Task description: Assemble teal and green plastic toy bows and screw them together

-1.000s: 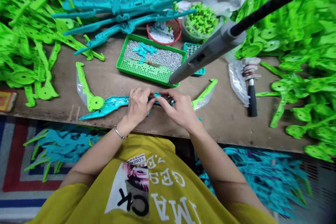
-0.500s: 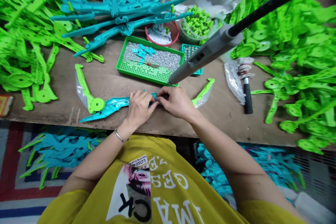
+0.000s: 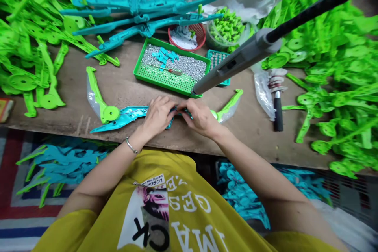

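A teal plastic toy bow body [image 3: 125, 119] lies along the table's near edge, with a bright green limb [image 3: 110, 113] at its left end and another green limb [image 3: 230, 106] at its right. My left hand [image 3: 159, 115] is closed over the bow's middle, fingers curled on its top. Right beside it, my right hand [image 3: 201, 116] is closed at the centre of the bow, its thumb and fingers pressed together near the left fingertips. Whatever small part may be between the fingertips is hidden. A thin line runs along the left half of the bow.
A grey electric screwdriver [image 3: 236, 61] hangs over the green tray [image 3: 165, 82] of screws. Behind are a red basket [image 3: 202, 39] and a tub of green pieces [image 3: 226, 29]. Green parts pile up left [image 3: 23, 63] and right [image 3: 339, 86]. A black-handled hammer [image 3: 278, 114] lies right.
The view has shifted slightly. Both hands remain at the bow's middle, and the right fingers have changed their position a little. A teal end now shows below the left fingertips.
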A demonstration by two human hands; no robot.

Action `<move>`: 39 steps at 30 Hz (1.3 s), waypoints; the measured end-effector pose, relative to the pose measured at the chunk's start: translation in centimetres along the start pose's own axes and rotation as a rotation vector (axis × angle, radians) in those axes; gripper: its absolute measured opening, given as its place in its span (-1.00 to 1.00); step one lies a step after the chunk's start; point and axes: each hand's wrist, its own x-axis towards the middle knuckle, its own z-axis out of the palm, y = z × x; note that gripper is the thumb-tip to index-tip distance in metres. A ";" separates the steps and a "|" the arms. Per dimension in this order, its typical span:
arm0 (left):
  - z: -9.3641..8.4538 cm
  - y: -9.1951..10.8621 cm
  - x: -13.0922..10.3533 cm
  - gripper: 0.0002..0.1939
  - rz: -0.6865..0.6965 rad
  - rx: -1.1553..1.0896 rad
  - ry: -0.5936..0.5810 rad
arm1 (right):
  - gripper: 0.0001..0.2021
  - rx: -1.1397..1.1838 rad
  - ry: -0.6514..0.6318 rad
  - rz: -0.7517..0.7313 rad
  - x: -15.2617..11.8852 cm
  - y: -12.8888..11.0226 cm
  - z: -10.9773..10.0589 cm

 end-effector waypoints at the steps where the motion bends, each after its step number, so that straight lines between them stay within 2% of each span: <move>1: 0.0 0.0 0.1 -0.84 -0.004 0.011 -0.020 | -0.88 0.002 0.004 -0.005 0.0 -0.1 -0.1; 4: 0.1 0.0 0.1 -0.83 -0.024 0.017 -0.011 | -0.94 -0.009 -0.009 0.047 0.0 -0.5 -0.5; 10: 1.2 0.1 -0.4 -0.85 -0.002 0.143 0.127 | -0.75 -0.084 -0.105 0.186 0.4 -1.5 -1.7; 14: 1.8 0.2 -0.8 -0.84 0.017 0.191 0.187 | -0.74 -0.239 -0.161 0.225 0.3 -1.5 -1.5; 21: 2.0 0.1 -1.1 -0.81 0.069 0.241 0.241 | -0.73 -0.381 -0.169 0.217 -0.2 -1.2 -0.5; 26: 2.1 -0.1 -1.3 -0.75 0.138 0.267 0.217 | -0.71 -0.353 -0.066 0.179 -0.6 -0.7 0.8; 30: 1.5 -0.1 -1.5 -0.71 0.168 0.254 0.109 | -0.74 -0.204 0.021 0.168 -0.8 0.3 1.7; 34: 0.4 0.1 -2.6 -0.70 0.204 0.255 0.023 | -0.76 -0.030 0.043 0.170 -0.7 1.0 1.9; 39: 0.1 0.0 -4.6 -0.36 0.166 0.237 0.026 | -0.84 0.052 0.016 0.218 -0.3 1.1 2.0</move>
